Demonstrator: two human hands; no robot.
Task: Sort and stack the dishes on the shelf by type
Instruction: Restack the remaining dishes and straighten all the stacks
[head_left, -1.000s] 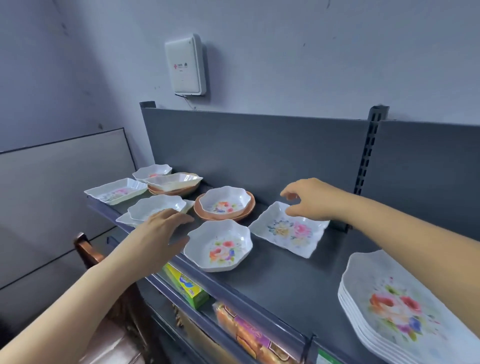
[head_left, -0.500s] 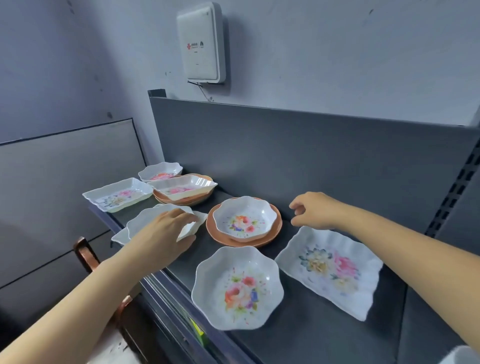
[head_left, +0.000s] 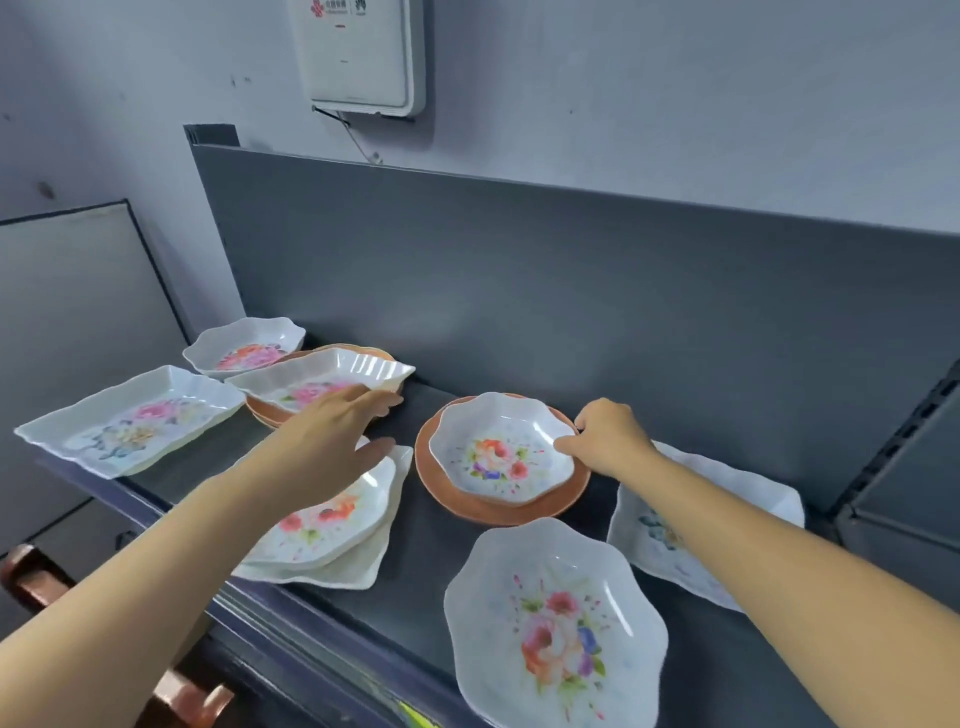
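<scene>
Right hand (head_left: 610, 441) pinches the right rim of the centre bowl (head_left: 493, 452), thumb inside the rim, other fingers curled behind it. The bowl sits mid-shelf, level and mouth up, nested on an orange plate (head_left: 519, 512). It is scalloped and near round, so it has no clear long axis.

Left hand (head_left: 327, 447) is spread wide and flat with fingers straight, holding nothing. It hovers over the near-left bowl (head_left: 332, 519), which rests on a square plate (head_left: 363, 566). Its fingertips reach the near rim of the rectangular dish (head_left: 332, 371); cannot tell if they touch.

That dish lies on stacked orange plates (head_left: 265, 410), long axis roughly left-right. The long tray (head_left: 130, 421) at far left runs near-left to far-right. The far-left bowl (head_left: 244, 345) sits behind them by the back panel (head_left: 571, 286).

The near bowl (head_left: 556, 623) sits at the front edge of the shelf (head_left: 415, 571). The right square plate (head_left: 649, 551) lies partly under the right forearm.

Open room:
- A bare strip between the orange plate and the left stacks.
- A bare band along the back panel behind the centre bowl.
- A narrow gap between the near bowl and the near-left stack.

The near-left square plate reaches the front lip. A white wall box (head_left: 363, 52) hangs above.
</scene>
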